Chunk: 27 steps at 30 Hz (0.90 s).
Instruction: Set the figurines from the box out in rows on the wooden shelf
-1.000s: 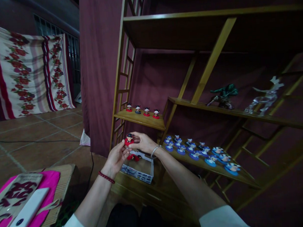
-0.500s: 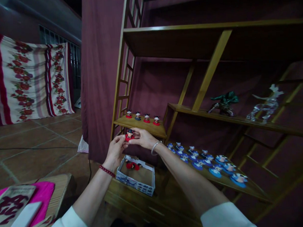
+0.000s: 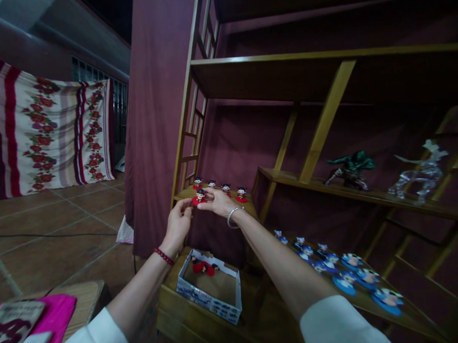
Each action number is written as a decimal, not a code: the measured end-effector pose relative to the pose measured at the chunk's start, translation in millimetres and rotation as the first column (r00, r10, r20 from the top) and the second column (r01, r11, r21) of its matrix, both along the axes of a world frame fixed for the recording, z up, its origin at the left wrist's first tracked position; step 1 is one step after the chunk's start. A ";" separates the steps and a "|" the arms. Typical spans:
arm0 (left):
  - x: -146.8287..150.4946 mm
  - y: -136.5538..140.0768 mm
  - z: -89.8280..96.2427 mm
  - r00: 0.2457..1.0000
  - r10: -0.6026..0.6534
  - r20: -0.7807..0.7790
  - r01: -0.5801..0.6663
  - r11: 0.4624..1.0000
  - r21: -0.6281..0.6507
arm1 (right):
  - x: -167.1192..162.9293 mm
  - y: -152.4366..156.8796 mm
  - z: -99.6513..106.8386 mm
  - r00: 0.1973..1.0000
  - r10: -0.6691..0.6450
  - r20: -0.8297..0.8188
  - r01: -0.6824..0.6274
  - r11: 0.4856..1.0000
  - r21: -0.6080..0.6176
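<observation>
In the head view my right hand (image 3: 217, 202) pinches a small black-haired figurine (image 3: 200, 194) on a red round base, held at the front edge of a small wooden shelf (image 3: 184, 194). My left hand (image 3: 179, 221), its fingers loosely curled and parted, is just left of that base; whether the fingertips still touch it I cannot tell. Behind, several similar figurines (image 3: 241, 193) stand in a row, partly covered by my right hand. Below my hands, an open cardboard box (image 3: 209, 305) holds a few more red-based figurines (image 3: 204, 268) lying down.
Several blue-based figurines (image 3: 387, 301) stand on a lower shelf at right, under my right forearm. A green figure (image 3: 351, 169) and a clear, shiny animal figure (image 3: 420, 175) occupy a higher shelf. A slanted wooden post (image 3: 327, 120) divides the rack. Bottom left is a pink cloth (image 3: 61, 315).
Both hands have moved the figurine up to the shelf edge, near the row. My left fingers have loosened from its base. The view has tilted up slightly.
</observation>
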State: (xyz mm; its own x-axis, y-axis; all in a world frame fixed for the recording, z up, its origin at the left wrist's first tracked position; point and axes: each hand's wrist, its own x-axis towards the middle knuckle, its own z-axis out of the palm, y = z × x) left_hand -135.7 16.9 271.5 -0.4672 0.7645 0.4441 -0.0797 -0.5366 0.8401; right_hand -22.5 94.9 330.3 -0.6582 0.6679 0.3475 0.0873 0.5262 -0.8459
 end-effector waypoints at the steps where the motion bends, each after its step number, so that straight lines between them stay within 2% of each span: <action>1: -2.0 2.5 0.0 1.000 0.007 -0.026 -0.006 1.000 0.012 | -1.2 4.7 1.0 1.000 -0.013 0.004 0.013 1.000 0.004; 5: -9.6 9.2 -0.1 0.981 0.095 -0.167 -0.088 0.995 0.050 | -6.6 22.4 1.3 0.998 -0.070 0.003 0.070 0.998 0.004; 7: -12.9 11.4 0.3 0.933 0.185 -0.310 -0.174 0.983 0.064 | -10.0 29.6 0.4 0.995 -0.099 0.000 0.099 0.995 -0.011; 9: -16.1 15.0 0.3 0.844 0.265 -0.465 -0.239 0.964 0.116 | -13.7 35.4 -0.4 0.993 -0.117 0.006 0.117 0.993 -0.024; 11: -19.4 20.7 -1.0 0.739 0.321 -0.592 -0.252 0.947 0.200 | -17.5 40.1 -0.9 0.992 -0.129 0.014 0.129 0.991 -0.030; 13: -22.7 27.7 -3.4 0.645 0.354 -0.677 -0.239 0.935 0.261 | -20.9 44.1 -1.4 0.989 -0.146 0.013 0.146 0.989 -0.031; 15: -26.0 34.2 -6.0 0.584 0.362 -0.726 -0.237 0.932 0.274 | -24.1 48.0 -1.9 0.987 -0.160 0.011 0.160 0.986 -0.035; 17: -28.8 38.6 -7.8 0.561 0.349 -0.751 -0.234 0.937 0.260 | -27.1 52.1 -2.7 0.987 -0.161 0.011 0.162 0.986 -0.037; 21: -32.9 41.5 -7.8 0.564 0.306 -0.767 -0.194 0.952 0.237 | -33.8 61.3 -5.7 0.986 -0.167 0.008 0.167 0.985 -0.030; 27: -37.0 46.0 -7.0 0.531 0.314 -0.787 -0.192 0.949 0.249 | -44.0 75.6 -12.7 0.978 -0.207 0.008 0.207 0.978 -0.014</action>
